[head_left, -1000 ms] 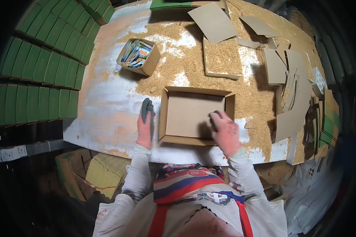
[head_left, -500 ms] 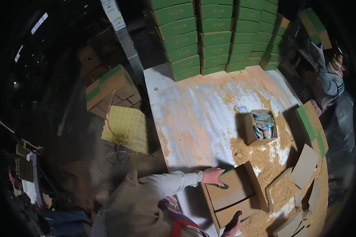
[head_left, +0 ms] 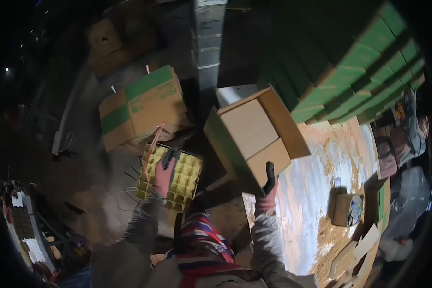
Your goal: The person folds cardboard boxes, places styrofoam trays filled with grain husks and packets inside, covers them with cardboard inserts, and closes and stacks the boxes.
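Observation:
My right hand (head_left: 269,189), in a pink glove with dark fingertips, grips the near edge of an open cardboard box (head_left: 252,127) with green sides. The box is tilted, and a flat cardboard sheet shows inside it. My left hand (head_left: 164,175), gloved alike, is on the top of a stack of yellow egg trays (head_left: 182,177), its fingers curled over the cups. A pink strap (head_left: 153,144) runs along the stack's left side.
A closed green-and-brown carton (head_left: 149,108) stands behind the trays, beside a metal post (head_left: 208,48). Stacked green cartons (head_left: 365,53) rise at right. The table (head_left: 297,206) bears sawdust, a small box of packets (head_left: 348,210) and cardboard pieces (head_left: 355,252). A co-worker (head_left: 403,139) stands beyond.
My view has turned left. The box has come off the table into my right hand alone. My left hand has left the box and moved onto the egg trays.

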The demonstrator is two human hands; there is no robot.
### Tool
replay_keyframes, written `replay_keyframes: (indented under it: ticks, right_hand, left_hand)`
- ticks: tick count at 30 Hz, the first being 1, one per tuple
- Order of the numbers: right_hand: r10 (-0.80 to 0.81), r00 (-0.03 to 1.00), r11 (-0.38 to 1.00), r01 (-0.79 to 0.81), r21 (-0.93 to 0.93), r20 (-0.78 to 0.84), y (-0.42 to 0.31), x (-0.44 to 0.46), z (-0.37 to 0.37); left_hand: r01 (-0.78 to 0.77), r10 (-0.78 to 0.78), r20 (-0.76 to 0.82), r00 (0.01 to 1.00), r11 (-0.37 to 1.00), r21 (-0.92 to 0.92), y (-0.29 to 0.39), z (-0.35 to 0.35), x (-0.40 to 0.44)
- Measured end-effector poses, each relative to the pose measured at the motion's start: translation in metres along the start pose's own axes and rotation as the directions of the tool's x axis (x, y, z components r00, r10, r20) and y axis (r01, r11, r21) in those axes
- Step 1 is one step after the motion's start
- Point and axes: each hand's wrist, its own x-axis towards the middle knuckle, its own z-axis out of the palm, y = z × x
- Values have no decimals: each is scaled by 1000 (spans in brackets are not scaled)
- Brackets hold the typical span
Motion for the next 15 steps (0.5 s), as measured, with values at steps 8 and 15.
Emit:
replay_keyframes:
  ticks: [8, 15]
  right_hand:
    - [696, 712, 699, -642, 314, -94, -11, 84, 69]
    - [-58, 927, 991, 99, -94, 371, -24, 24, 197]
  left_hand:
    - [-186, 65, -668, 741, 976, -112, -47, -191, 86]
    - [232, -426, -145, 893, 712, -663, -196, -389, 227]
